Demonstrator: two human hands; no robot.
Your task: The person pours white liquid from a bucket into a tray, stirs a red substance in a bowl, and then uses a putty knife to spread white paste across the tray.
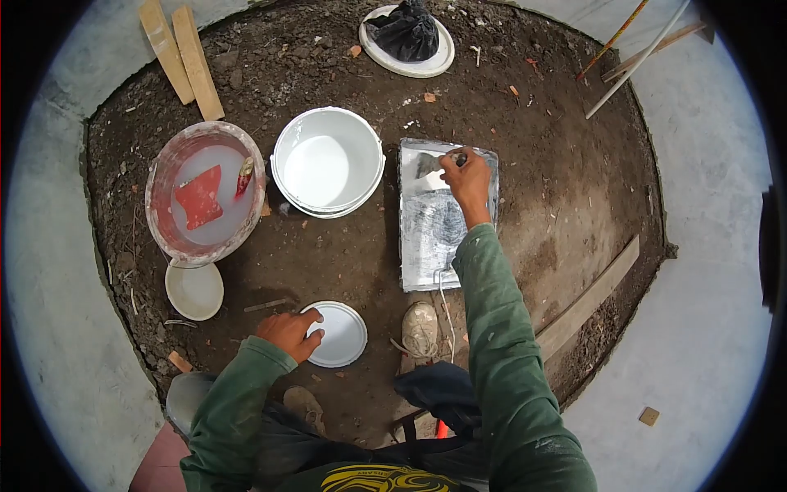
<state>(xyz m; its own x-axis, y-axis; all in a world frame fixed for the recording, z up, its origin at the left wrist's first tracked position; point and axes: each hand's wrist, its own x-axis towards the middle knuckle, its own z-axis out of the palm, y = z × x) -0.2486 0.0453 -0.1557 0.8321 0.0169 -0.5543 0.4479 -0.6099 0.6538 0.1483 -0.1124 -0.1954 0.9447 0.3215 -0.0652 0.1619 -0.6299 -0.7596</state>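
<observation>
The left hand [287, 334] has its thumb and forefinger apart over the near white lid [338, 338] (whether they touch it, I cannot tell). The right hand [469, 176] has its fingers closed on a small dark tool [461, 159], perhaps a brush, over the far end of the tray [404, 238].

Nearest lies that lid, face up on the dirt, beside a shoe [420, 330]. A thin white rod [448, 316] runs from the tray's near end. White paint is already in the tray, but it looks thin and streaked in the middle, with a grey patch at the far end, so the coating seems partial and uneven. Left of the tray, the white bucket [380, 168] is open and white inside; how much it holds is unclear. Further left, cloudy liquid sits in the reddish tub [156, 201] with a red piece [199, 197]. Farthest off, a black bag [403, 33] rests on another round lid [443, 60].
</observation>
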